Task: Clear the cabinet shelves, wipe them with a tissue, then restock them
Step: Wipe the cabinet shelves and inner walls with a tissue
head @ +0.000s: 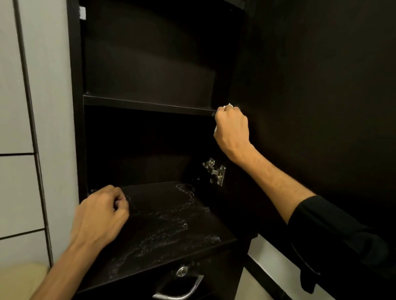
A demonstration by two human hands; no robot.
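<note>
The right hand (232, 126) at three o'clock, grip closed round a white tissue (229, 105), presses the middle shelf's (149, 106) front right edge, while the left hand (102, 213), fingers curled on nothing, rests at seven o'clock on the streaked lower shelf (165, 221).

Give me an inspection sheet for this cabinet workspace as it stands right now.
Surface: lower shelf bare, streaked with pale smears; upper shelf bare.
Job's things: tissue, white, balled in the right hand at the upper shelf's right end.
Clutter: nothing seen.
Grippers: right hand fisted round the tissue; left hand curled, resting on the lower shelf's left front, holding nothing visible.
Cables: nothing seen.
Surroundings: open cabinet door, metal hinge, drawer with lock and handle, pale wall panels.
</note>
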